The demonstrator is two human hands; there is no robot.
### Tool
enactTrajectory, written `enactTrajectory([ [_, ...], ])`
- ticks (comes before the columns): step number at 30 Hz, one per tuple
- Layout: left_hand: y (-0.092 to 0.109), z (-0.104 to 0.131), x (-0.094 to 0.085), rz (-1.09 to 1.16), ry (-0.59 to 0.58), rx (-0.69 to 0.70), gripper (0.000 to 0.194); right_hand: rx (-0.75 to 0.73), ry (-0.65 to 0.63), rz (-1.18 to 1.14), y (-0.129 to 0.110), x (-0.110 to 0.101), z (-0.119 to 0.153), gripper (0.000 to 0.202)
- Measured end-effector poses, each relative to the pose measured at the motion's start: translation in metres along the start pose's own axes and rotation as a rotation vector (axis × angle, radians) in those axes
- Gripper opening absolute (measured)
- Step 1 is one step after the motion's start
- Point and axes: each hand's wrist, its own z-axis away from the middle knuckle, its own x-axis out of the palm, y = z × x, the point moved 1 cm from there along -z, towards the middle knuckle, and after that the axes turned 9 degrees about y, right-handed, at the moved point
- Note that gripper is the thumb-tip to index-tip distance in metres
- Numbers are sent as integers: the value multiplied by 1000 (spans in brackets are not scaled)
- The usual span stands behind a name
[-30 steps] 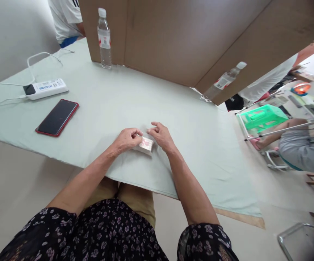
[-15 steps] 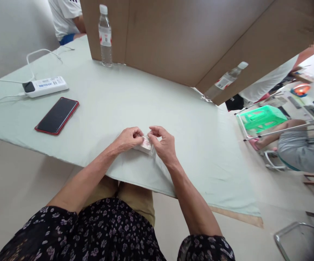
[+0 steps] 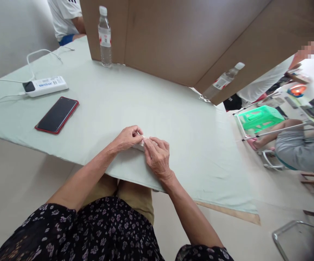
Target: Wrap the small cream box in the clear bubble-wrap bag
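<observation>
A small white packet [image 3: 138, 146] with red print lies near the front edge of the table, partly hidden by both hands. My left hand [image 3: 127, 139] is at its left end, with thumb and forefinger pinched together at its top. My right hand [image 3: 158, 155] covers the right end, back of the hand up and fingers bent down over it. Something thin and clear-looking, perhaps wrapping, shows between the fingertips. Its exact form is hidden.
A dark phone [image 3: 57, 115] in a red case and a white device [image 3: 48, 86] with cables lie on the left. A water bottle [image 3: 105, 38] stands before the cardboard panel [image 3: 159, 40]; another bottle [image 3: 223, 82] is farther right. People sit beyond, near a green stool [image 3: 260, 119].
My right hand has turned palm down and moved slightly left, from pinching clear film at the packet's right to covering that end. My left hand stays almost in place.
</observation>
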Motion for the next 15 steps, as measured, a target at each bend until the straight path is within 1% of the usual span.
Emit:
enactTrajectory([
  [4,-2,-1,0,-22,12,17,21,-30,-10,16,0,0,2,32],
  [6,-3,-1,1,-68,34,59,22,-25,-8,16,0,0,0,31],
  [11,-6,-2,5,-246,172,287,23,-32,41,3,-1,-1,-2,28],
  [13,-8,-3,8,-276,179,358,23,-35,51,1,-1,0,-1,27],
  [15,-9,-3,10,-262,142,384,24,-34,59,1,0,0,0,27],
])
